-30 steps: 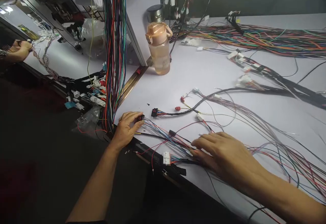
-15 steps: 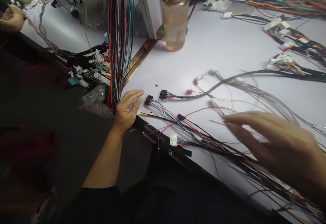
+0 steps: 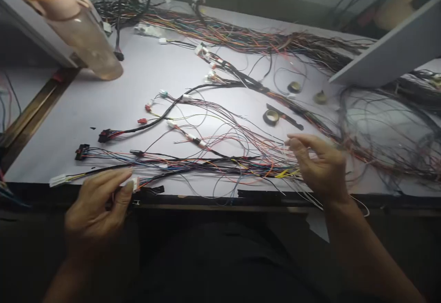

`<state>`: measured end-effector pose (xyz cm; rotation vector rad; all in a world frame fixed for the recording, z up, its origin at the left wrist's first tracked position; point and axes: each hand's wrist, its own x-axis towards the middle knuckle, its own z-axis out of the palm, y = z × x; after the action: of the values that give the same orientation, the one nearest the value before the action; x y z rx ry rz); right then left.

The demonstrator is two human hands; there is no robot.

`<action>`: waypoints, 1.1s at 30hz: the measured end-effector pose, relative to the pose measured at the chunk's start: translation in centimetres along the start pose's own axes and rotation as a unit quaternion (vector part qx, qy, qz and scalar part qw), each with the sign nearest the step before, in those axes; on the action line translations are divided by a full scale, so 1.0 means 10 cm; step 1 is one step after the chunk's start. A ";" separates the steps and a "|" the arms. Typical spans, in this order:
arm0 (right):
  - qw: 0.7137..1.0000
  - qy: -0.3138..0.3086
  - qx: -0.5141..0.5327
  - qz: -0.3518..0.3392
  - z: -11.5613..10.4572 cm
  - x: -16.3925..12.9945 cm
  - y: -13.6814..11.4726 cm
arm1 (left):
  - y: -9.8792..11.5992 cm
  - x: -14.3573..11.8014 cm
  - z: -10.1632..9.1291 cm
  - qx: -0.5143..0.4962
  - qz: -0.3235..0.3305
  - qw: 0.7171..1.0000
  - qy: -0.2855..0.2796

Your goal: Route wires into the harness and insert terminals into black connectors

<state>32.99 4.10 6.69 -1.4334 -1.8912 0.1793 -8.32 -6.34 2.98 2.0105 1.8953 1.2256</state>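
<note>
White counter (image 3: 103, 96) carries many loose wires. Left hand (image 3: 96, 209) pinches a white plug (image 3: 132, 183) at the near edge; right hand (image 3: 319, 165), fingers half spread, touches the wire bundle (image 3: 220, 163) in the middle.

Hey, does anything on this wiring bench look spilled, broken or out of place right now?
Nothing looks spilled or broken. The wire harness lies loosely spread across the white table, with tape rolls among the wires. The water bottle only appears tilted at the frame's edge, probably from the camera angle.
</note>
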 end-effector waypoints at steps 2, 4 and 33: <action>1.000 -0.003 0.006 0.020 -0.04 -0.14 0.12 | 0.25 0.06 0.22 0.023 0.046 0.999 0.005; 0.999 0.001 0.012 0.033 -0.06 -0.24 0.22 | 0.45 0.14 0.44 0.020 0.078 0.997 -0.022; 0.997 0.020 -0.066 0.044 -0.35 -0.67 0.89 | 0.61 0.30 1.17 -0.010 0.155 0.967 -0.200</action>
<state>42.75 0.35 1.38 -1.5977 -1.8390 0.0685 3.33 0.03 0.13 2.3865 1.4168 0.7978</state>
